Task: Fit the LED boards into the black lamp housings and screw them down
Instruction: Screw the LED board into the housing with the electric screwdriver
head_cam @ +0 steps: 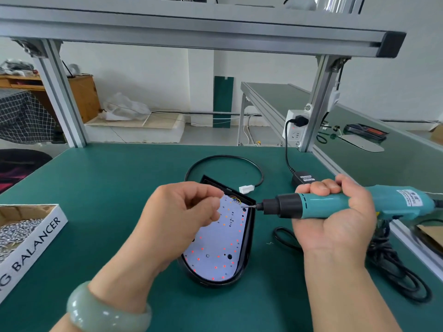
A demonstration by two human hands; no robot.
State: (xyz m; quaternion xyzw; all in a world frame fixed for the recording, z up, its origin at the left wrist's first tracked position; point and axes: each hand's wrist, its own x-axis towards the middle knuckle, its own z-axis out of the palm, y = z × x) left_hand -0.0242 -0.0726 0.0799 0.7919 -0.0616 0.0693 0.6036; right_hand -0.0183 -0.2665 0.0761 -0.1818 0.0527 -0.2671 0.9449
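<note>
Close head-worn view, forward and down

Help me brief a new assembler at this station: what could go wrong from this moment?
1. The screwdriver in the right hand lies almost level, with its bit at the far right corner of the LED board. Driven at that slant, it may slip and gouge the board.
2. The thin wires sit right beside the bit and could snag.
3. The fingers of the left hand hover close to the bit and could be nicked.
</note>
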